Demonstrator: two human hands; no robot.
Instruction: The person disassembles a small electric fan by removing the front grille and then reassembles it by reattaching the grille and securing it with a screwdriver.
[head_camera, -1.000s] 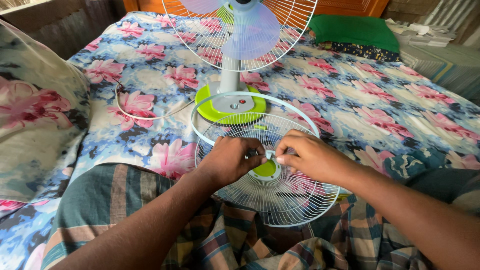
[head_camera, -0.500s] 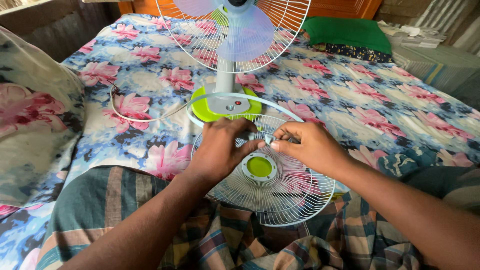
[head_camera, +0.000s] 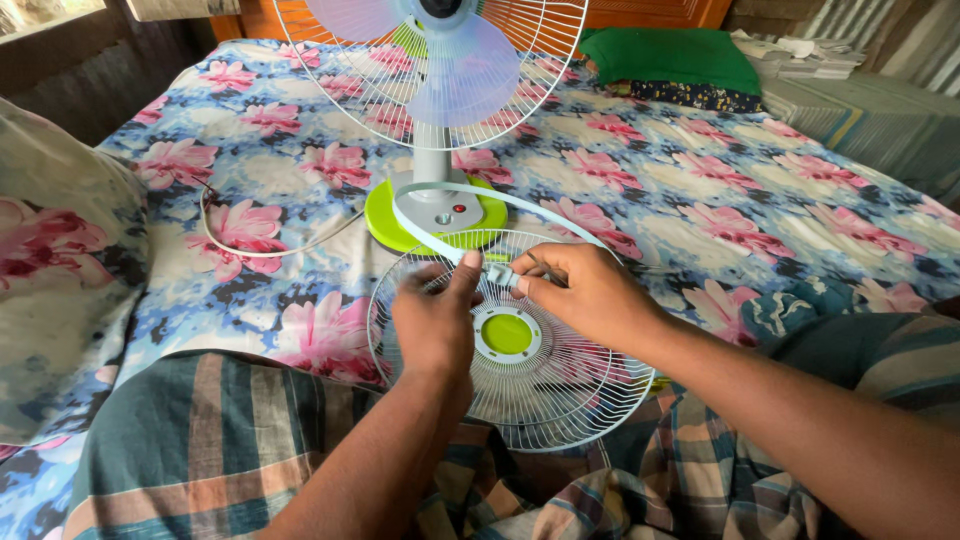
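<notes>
Left hand and right hand pinch small clip on white fan guard; table fan stands on floral bed.

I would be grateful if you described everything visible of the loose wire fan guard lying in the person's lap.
The fan guard is a round white grille of thin radial wires, apparently metal, with a white hub and lime-green centre disc. It lies nearly flat on the person's checked cloth-covered lap, its far edge over the floral bedsheet. A white rim band arches up from its far side. The left hand rests on its left part; the right hand pinches a small clip at the rim.
</notes>
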